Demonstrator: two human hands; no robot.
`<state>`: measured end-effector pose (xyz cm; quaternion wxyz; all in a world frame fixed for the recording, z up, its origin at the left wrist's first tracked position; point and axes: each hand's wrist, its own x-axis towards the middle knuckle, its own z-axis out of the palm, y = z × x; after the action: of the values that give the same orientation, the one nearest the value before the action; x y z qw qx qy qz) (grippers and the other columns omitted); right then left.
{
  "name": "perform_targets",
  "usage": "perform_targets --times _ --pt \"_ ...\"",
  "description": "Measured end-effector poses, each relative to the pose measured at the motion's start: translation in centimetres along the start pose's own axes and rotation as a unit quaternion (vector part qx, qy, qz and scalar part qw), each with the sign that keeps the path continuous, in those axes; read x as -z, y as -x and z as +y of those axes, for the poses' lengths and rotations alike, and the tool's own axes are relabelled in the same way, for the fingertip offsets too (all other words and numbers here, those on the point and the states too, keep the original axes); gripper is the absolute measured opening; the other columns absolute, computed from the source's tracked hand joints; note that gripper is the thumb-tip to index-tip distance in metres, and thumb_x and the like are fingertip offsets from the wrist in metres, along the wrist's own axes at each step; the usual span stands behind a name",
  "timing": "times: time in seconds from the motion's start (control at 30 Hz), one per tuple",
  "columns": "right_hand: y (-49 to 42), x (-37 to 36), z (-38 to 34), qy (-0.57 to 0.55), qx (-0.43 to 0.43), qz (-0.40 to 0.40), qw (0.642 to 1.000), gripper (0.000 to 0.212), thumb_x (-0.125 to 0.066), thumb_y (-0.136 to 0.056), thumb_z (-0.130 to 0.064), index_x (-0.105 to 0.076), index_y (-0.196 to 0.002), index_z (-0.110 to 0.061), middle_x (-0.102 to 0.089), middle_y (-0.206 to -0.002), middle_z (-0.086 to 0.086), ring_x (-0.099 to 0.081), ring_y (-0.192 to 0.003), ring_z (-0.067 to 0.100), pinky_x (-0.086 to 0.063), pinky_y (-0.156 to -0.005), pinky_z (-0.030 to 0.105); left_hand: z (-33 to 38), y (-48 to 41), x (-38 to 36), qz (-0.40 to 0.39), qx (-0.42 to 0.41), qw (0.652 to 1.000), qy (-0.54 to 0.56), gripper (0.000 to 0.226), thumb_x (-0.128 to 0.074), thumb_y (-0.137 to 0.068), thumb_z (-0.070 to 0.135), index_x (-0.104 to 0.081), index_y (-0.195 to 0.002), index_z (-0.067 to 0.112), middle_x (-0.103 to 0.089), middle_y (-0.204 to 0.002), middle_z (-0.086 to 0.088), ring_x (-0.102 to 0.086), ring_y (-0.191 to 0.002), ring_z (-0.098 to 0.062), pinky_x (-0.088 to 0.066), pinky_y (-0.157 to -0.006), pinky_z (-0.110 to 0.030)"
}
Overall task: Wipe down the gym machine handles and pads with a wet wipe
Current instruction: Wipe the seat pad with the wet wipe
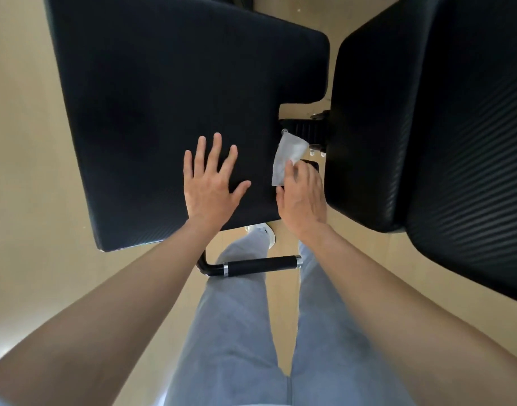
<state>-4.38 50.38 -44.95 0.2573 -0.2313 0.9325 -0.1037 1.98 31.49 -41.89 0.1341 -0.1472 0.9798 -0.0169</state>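
— Where's the wet wipe?
— Pinched in my right hand, at the right edge of the black pad, beside the second pad.
— And your left hand?
— Flat on that pad, fingers spread wide, holding nothing. The handle is below, untouched.

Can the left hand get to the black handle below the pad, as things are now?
Probably yes. The left hand lies flat on the pad, holding nothing, and the handle sticks out bare below the pad's near edge.
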Motion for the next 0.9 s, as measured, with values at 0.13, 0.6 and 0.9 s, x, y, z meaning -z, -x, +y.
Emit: perform_targets --times 0.13,0.6,0.9 --pt "2.0 -1.3 -0.7 0.021 0.018 -0.068 0.997 0.072 -0.045 -0.104 -0.031 -0.014 -0.158 0.006 -0.011 -0.167 0.024 -0.009 -0.156 0.037 -0.018 -0.127 0.045 0.1 0.0 -0.2 0.003 0.006 1.000 0.004 0.071 -0.052 -0.096 0.064 -0.040 -0.155 0.025 -0.023 -0.169 -0.009 -0.015 -0.157 -0.034 -0.016 -0.125 -0.057" --pt "5.5 -3.4 -1.1 -0.185 -0.206 -0.047 0.960 0.067 -0.042 -0.108 -0.033 -0.012 -0.161 -0.004 -0.009 -0.169 0.019 -0.012 -0.157 0.033 -0.020 -0.127 0.038 0.3 0.2 -0.7 0.007 0.011 1.000 0.007 0.072 -0.046 -0.098 0.066 -0.034 -0.157 0.027 -0.014 -0.171 -0.008 -0.008 -0.158 -0.034 -0.009 -0.127 -0.056" --pt "4.0 -3.8 -0.5 -0.505 -0.515 0.038 0.691 0.019 -0.050 -0.104 -0.014 -0.063 -0.094 -0.006 -0.064 -0.095 0.011 -0.061 -0.092 0.026 -0.050 -0.087 0.033 0.2 1.6 -0.4 0.035 -0.010 0.999 0.017 0.067 -0.054 -0.096 0.056 -0.043 -0.153 0.024 -0.025 -0.168 -0.011 -0.017 -0.156 -0.037 -0.015 -0.126 -0.056"
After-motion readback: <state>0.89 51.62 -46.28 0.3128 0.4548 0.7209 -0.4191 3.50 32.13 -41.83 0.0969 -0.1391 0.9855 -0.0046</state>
